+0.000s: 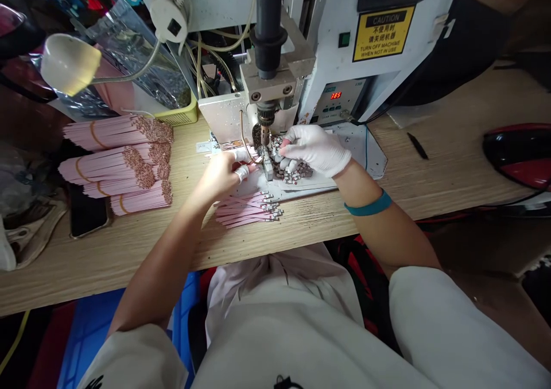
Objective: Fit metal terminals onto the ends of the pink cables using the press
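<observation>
Seemingly, a positioning step at the machine [270, 85], calling for careful alignment next.
Left hand [224, 172] is left of its tip [264, 135], right hand [317, 150] right, by metal pieces [293, 175]; I cannot tell what either grip holds. Pink strips [245, 211] lie in front; leftward, a basket [184, 115] seemingly holds a bag [144, 59].

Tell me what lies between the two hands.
Between the left hand and the right hand, the head view shows a grey block and the machine's tip.

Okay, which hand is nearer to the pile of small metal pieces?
Right. The gloved right hand is just over the pile of small metal pieces; the left hand is farther left, across the grey block.
</observation>
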The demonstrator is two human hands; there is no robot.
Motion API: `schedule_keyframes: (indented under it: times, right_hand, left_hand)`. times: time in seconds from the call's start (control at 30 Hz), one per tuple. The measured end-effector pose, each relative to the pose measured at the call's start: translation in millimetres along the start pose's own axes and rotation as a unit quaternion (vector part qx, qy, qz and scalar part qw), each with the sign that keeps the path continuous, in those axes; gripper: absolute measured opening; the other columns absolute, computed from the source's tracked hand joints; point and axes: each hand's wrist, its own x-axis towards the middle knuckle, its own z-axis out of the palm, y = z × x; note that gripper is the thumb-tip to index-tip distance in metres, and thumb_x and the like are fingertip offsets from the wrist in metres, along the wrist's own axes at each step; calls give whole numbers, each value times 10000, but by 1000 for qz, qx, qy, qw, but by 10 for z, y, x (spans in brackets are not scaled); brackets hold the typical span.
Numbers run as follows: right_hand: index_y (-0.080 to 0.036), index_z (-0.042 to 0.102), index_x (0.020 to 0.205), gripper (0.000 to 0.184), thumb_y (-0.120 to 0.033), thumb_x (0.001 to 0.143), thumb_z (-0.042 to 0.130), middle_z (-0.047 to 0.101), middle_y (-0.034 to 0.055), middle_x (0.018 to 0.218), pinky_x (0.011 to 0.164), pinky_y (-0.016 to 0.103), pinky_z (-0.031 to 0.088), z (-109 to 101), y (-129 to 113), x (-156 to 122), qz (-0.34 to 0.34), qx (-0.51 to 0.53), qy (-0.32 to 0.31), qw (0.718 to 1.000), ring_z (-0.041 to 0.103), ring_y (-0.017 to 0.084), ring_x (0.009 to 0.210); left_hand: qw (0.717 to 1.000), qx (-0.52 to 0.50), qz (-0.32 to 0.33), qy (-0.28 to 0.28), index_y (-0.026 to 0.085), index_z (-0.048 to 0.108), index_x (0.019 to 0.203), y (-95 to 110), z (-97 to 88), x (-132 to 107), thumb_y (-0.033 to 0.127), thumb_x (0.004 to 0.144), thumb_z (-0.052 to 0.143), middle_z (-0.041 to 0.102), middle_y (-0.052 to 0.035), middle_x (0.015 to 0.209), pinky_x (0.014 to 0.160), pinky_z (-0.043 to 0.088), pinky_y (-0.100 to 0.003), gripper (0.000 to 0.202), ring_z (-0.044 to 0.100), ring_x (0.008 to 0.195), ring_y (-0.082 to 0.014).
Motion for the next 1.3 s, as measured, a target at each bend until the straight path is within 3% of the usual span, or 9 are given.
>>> schedule_keyframes:
  times: [0.1,0.23,0.53,0.73,1.3]
  right_hand:
    - [-129,646,816,125,-154,735,737,608,17,639,387,197,437,-16,16,5,9,8,2,1000,576,105,508]
    - [-115,708,885,118,-108,769,689,637,24,686,392,189,416,27,31,-1,10,6,-18,1000,524,77,500]
    - [-170,572,823,193,-34,744,684,562,-23,620,322,182,304,205,-9,43,74,28,-33,996,452,66,443]
    - [-172,556,832,185,-70,754,690,542,-30,637,317,184,283,223,24,40,59,15,-36,998,419,55,437]
    - [-191,561,806,201,-94,705,705,541,-23,641,332,206,281,230,43,22,46,16,-21,999,406,68,454]
  left_hand:
    - [998,-56,5,-1,127,692,819,-34,14,16,364,810,563,686,-56,795,714,450,-284,270,590,766,-187]
    - [992,-128,-1,-2,130,695,778,-76,19,14,416,794,631,691,-55,817,746,456,-280,293,605,831,-196]
    - [975,-217,-40,-11,137,672,701,-57,38,-3,379,717,731,644,-18,722,578,391,-216,250,525,641,-118]
    - [977,-208,-45,-18,123,676,733,26,64,16,370,705,723,656,-20,686,522,372,-205,253,520,576,-111]
    - [985,-164,-58,1,135,714,774,35,53,44,320,695,677,679,-27,721,548,373,-234,204,535,625,-136]
